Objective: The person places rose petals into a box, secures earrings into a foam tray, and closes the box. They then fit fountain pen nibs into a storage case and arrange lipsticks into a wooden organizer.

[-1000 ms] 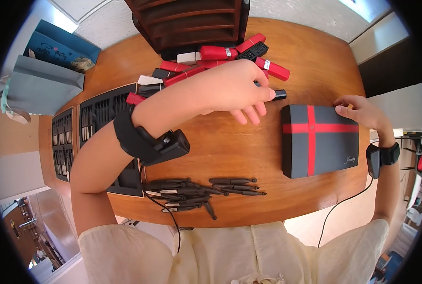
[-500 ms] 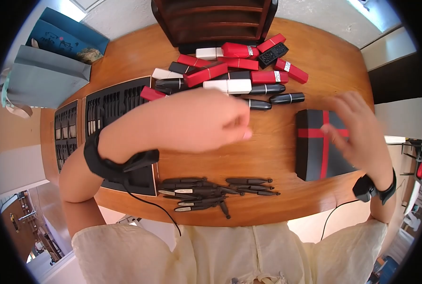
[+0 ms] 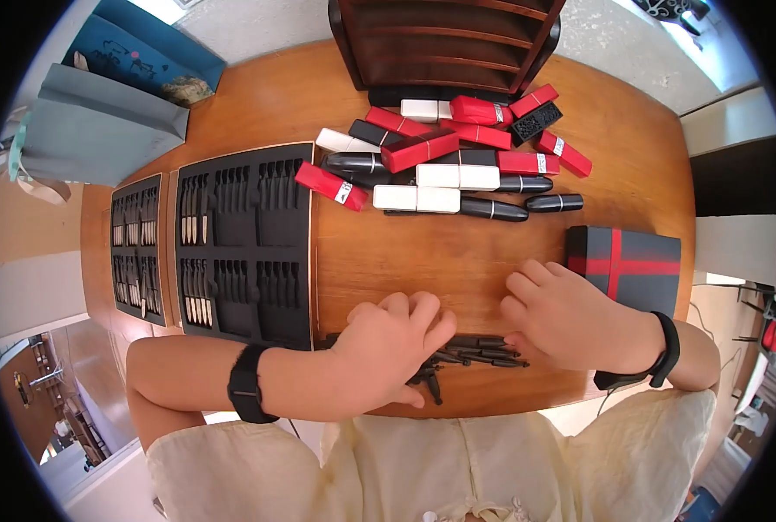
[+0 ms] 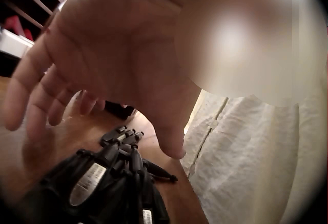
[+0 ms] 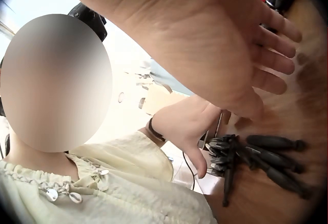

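Note:
In the head view, my left hand (image 3: 379, 352) hovers low over a pile of slim black tapered pieces (image 4: 136, 167) near the table's front edge, thumb apart from the fingers. The left wrist view shows its palm facing down, holding nothing. My right hand (image 3: 570, 317) is just right of the pile, palm down and fingers loosely bent. Several of these slim pieces (image 5: 277, 157) lie below its fingertips in the right wrist view, and it too holds nothing. Some pieces carry pale printed labels. My left hand hides much of the pile in the head view.
Two black slotted trays (image 3: 312, 261) with slim pieces in them lie at left. Red, white and black tubes (image 3: 416, 199) are heaped at the back before a dark wooden rack (image 3: 444, 39). A black box with red ribbon (image 3: 649, 248) sits at right; paper bags (image 3: 114, 113) stand back left.
My left hand has moved from the tubes at the back to the pile in front. My right hand has left the ribboned box and come in toward the pile.

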A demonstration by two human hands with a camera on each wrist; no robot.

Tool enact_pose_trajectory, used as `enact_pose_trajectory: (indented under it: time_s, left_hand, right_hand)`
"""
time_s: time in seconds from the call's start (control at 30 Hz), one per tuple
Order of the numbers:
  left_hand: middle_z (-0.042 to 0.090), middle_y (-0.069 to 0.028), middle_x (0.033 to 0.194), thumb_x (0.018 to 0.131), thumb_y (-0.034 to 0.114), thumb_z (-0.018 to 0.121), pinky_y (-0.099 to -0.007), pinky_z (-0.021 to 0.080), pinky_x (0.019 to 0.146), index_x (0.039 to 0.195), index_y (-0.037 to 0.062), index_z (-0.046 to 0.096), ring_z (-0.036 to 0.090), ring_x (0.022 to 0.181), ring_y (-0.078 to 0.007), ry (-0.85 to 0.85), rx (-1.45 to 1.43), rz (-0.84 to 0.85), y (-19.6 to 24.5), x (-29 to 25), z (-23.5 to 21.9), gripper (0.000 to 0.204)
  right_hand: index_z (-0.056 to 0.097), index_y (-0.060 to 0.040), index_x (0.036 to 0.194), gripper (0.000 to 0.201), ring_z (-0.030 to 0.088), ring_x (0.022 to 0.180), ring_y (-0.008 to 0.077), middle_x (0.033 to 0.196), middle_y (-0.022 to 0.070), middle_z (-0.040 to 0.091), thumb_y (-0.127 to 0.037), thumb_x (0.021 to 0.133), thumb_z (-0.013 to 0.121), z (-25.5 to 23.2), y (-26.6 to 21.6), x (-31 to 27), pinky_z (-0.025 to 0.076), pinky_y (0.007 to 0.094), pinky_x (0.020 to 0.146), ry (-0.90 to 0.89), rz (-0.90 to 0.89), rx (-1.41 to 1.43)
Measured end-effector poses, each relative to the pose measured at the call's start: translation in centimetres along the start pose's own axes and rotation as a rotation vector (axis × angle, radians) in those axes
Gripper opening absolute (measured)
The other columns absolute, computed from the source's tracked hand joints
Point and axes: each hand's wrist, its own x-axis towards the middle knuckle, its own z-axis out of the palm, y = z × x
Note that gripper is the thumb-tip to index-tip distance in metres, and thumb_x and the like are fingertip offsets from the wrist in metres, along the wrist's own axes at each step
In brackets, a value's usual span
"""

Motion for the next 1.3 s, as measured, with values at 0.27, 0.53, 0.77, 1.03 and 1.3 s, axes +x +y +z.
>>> enact_pose_trajectory:
  time_s: [0.27,0.53,0.77,1.03,1.3]
  left_hand:
    - [0.045,-0.0077,0.110,0.063,0.058,0.080,-0.0283,0.045,0.054,0.135,0.0196,0.043,0.049,0.087,-0.0219,0.066,0.420,-0.023,2.1,0.3,2.4,0.089]
    - [0.052,-0.0089,0.100,0.082,0.020,0.067,-0.0298,0.053,0.057,0.132,0.0079,0.045,0.059,0.085,-0.0220,0.113,0.102,0.037,0.8,0.5,2.5,0.056]
    - [0.054,-0.0115,0.099,0.082,0.008,0.061,-0.0336,0.056,0.067,0.131,0.0044,0.046,0.061,0.089,-0.0266,0.164,-0.065,0.146,-1.3,1.3,1.4,0.052]
    - [0.051,-0.0123,0.107,0.085,0.012,0.067,-0.0380,0.056,0.077,0.126,0.0044,0.050,0.059,0.101,-0.0318,0.320,-0.295,0.191,-3.5,0.6,0.3,0.045]
    - [0.056,-0.0096,0.099,0.084,0.013,0.067,-0.0380,0.049,0.077,0.108,0.0031,0.058,0.058,0.092,-0.0292,0.341,-0.144,0.029,-5.1,-2.2,0.4,0.027]
  right_hand:
    - [0.063,-0.0040,0.085,0.025,0.051,0.091,0.0232,0.089,0.0070,0.055,-0.028,0.083,0.069,0.1,0.9,-0.3,0.044,0.0321,0.076,0.040,-0.027,0.000]
    - [0.064,-0.0044,0.085,0.025,0.053,0.089,0.0227,0.086,0.0055,0.056,-0.029,0.084,0.067,-0.3,0.2,-0.7,0.044,0.0320,0.076,-0.006,-0.030,-0.114]
    - [0.066,-0.0044,0.087,0.033,0.054,0.086,0.0223,0.083,0.0052,0.059,-0.037,0.089,0.063,0.1,-1.2,-0.3,0.041,0.0337,0.078,-0.035,0.020,-0.233]
    - [0.068,-0.0048,0.082,0.044,0.055,0.082,0.0235,0.078,0.0057,0.061,-0.049,0.086,0.064,1.2,-2.9,1.4,0.039,0.0373,0.079,-0.073,0.129,-0.255]
    - [0.066,-0.0038,0.093,0.035,0.061,0.088,0.0238,0.083,0.0074,0.065,-0.038,0.087,0.065,2.2,-1.3,2.1,0.040,0.0369,0.083,-0.036,0.119,-0.206]
